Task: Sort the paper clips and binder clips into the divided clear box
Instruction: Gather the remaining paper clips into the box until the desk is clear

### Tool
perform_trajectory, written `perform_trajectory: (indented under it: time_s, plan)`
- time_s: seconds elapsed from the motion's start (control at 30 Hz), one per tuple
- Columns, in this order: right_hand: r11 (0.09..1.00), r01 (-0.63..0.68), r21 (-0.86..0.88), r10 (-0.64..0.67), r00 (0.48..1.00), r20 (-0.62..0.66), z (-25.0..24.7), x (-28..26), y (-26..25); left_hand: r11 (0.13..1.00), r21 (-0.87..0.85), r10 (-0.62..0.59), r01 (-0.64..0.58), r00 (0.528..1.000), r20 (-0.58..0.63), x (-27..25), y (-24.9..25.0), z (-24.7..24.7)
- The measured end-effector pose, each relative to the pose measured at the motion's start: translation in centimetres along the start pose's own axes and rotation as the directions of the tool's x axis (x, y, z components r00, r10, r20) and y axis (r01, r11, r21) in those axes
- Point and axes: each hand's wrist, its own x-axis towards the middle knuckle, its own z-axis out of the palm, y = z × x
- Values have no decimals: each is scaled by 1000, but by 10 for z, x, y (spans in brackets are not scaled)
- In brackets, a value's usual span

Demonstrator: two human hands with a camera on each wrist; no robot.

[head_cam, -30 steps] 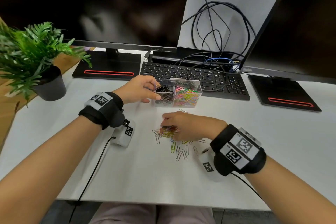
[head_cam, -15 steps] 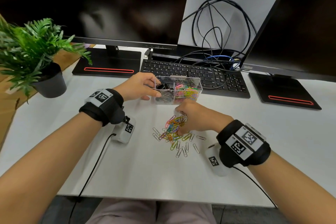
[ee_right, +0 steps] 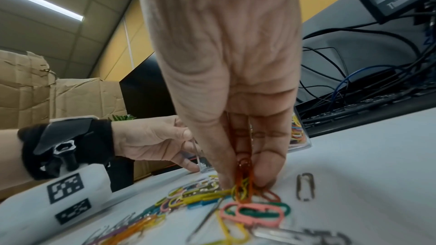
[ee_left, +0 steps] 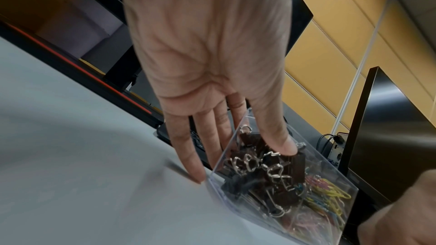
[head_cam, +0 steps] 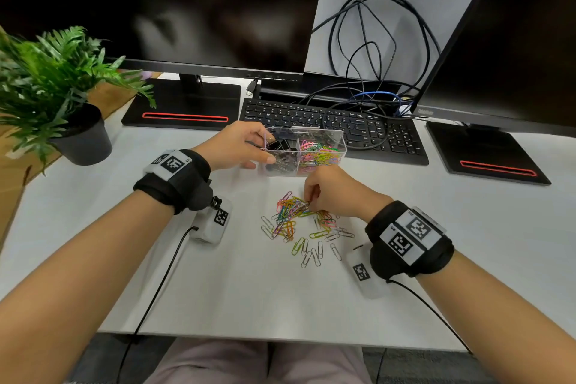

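Observation:
A clear divided box (head_cam: 338,142) stands in front of the keyboard, black binder clips (ee_left: 264,163) in its left half and coloured paper clips (head_cam: 321,154) in its right. My left hand (head_cam: 265,150) holds the box's left end, thumb (ee_left: 283,146) on the near wall and fingers (ee_left: 188,156) along the end wall. Loose coloured and silver paper clips (head_cam: 296,227) lie scattered on the white table just in front of the box. My right hand (head_cam: 310,201) reaches down into this pile, and its thumb and fingers pinch a small bunch of orange and yellow clips (ee_right: 244,183).
A black keyboard (head_cam: 358,128) lies right behind the box under a tangle of cables (head_cam: 371,50). Two monitor bases (head_cam: 184,106) (head_cam: 486,153) flank it. A potted plant (head_cam: 78,140) stands at the far left. The table's front edge (head_cam: 280,338) runs close to my lap.
My right hand has shifted right and toward the box, leaving a spread of coloured clips uncovered, and now pinches a bunch at the pile's top. The left hand has stayed on the box.

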Motion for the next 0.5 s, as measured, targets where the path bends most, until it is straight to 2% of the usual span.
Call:
perform_trajectory:
  time_s: [0.27,0.37,0.5]
  plan:
    - [997,6,77,-1,998,-61,-1,1,8,1000,-2,-6,6,1000,2,0,0,0]
    - [974,-42,222,66,993,-101,-10,0,12,1000,1,-8,8,1000,0,0,0,0]
    - [895,-70,441,153,976,-155,-36,-2,18,1000,-4,-6,6,1000,3,-1,1,0]
